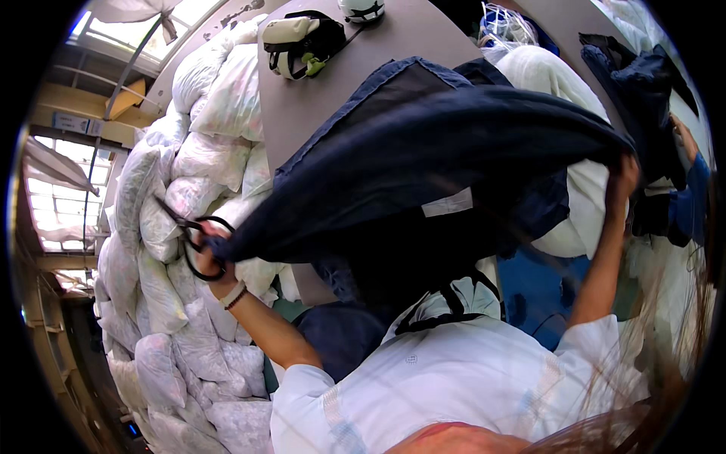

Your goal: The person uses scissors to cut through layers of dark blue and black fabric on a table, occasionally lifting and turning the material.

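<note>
A dark navy garment [423, 151] is stretched wide in front of me, its upper edge bowed and a little blurred. A pale label [448, 203] shows on its near side. My left hand [214, 261] is closed on one end of it. The same hand also carries black-handled scissors [181, 219], whose blades point away to the upper left. At the other end, my right hand [624, 178] grips the garment's edge, arm raised. More of the dark cloth spreads over the grey table beyond, and I cannot tell whether it is one piece.
White stuffed sacks [219, 163] are piled high along the left. On the grey table [318, 113] lie a black and cream bag [302, 41] and a white helmet-like object [361, 9]. White cloth [556, 91] lies right, near another person's hand [684, 138] and dark garments [635, 91].
</note>
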`<state>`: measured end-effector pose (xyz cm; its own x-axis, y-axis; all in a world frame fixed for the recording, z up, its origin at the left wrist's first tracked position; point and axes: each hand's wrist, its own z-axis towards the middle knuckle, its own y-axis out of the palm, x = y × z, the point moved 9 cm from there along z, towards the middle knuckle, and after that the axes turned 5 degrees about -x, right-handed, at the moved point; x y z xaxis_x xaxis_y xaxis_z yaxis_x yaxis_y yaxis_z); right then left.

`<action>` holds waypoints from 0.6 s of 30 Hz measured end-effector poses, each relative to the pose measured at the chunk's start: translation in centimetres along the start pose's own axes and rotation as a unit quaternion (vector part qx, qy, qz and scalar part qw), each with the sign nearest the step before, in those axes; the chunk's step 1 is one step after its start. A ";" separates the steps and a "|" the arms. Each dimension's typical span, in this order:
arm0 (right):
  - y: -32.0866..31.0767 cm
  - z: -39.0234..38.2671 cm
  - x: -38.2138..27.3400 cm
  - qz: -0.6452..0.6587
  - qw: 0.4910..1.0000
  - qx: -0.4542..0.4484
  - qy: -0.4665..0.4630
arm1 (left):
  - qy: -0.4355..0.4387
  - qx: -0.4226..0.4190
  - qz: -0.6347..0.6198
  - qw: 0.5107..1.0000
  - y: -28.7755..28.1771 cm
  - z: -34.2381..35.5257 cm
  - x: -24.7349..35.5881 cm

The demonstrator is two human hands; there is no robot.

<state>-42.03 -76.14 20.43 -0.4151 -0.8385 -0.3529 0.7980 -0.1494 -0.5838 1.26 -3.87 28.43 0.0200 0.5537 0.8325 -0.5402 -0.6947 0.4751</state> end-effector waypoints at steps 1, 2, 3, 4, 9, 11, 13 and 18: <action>-0.7 -2.4 4.7 0.202 0.970 -0.054 0.120 | -0.122 -0.069 -0.004 0.990 0.4 -2.2 -3.1; -0.7 -6.7 9.4 0.425 0.857 -0.067 0.285 | -0.234 -0.085 0.167 0.954 -0.7 -5.0 -6.2; -0.4 -10.7 11.7 0.323 0.859 -0.236 0.319 | -0.351 0.095 0.007 0.932 -3.3 -8.1 -11.8; -1.4 -16.4 13.4 0.277 0.868 -0.245 0.332 | -0.415 -0.114 0.385 0.816 -2.9 -10.4 -13.8; -6.2 -37.3 20.8 -0.118 0.823 -0.391 0.396 | -0.378 -0.064 0.323 0.865 -5.0 -10.2 -25.6; -7.3 -42.3 22.2 -0.010 0.718 -0.275 0.639 | -0.266 0.061 0.475 0.837 -8.5 -6.9 -25.9; -4.6 -41.0 19.6 0.030 0.693 -0.337 0.636 | -0.154 0.151 0.611 0.761 -10.0 -3.9 -26.4; 6.1 -29.7 3.9 0.115 0.683 -0.502 0.517 | -0.098 0.099 0.736 0.663 -10.1 2.0 -31.5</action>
<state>-51.74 -64.74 -6.21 -0.8308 0.1173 -0.5440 0.4069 0.7949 -0.4501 7.76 -15.17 -2.04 -0.2867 -0.8470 0.4477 0.0248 -0.4737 -0.8803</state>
